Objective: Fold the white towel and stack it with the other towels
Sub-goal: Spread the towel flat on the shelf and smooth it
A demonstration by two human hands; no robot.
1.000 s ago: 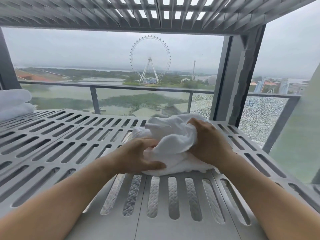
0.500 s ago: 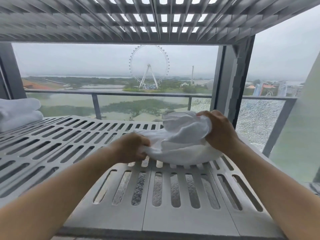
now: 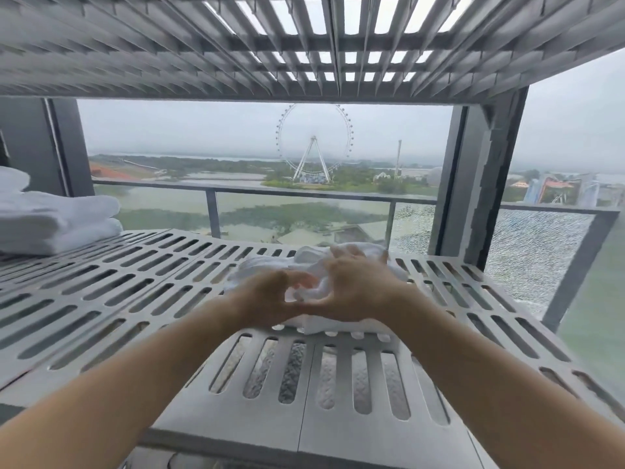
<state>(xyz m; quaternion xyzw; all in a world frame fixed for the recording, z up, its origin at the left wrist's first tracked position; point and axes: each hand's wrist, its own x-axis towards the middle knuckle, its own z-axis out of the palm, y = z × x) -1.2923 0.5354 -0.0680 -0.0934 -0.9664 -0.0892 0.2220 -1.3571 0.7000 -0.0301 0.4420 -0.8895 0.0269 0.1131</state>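
A crumpled white towel lies on the grey slotted shelf, right of its middle. My left hand and my right hand meet over the towel, thumbs touching at its near side, fingers curled into the bunched cloth. Motion blur hides how firm the grip is. A stack of folded white towels sits at the far left end of the same shelf, well apart from both hands.
Another slotted shelf hangs close overhead. A dark post stands behind the towel on the right. Behind the shelf is a window with a railing outside. A patterned surface shows through the slots below.
The towel, held up between both hands before, now rests on the shelf. My hands have come together over it. The head has pulled back and tilted, showing more of the stack at left.
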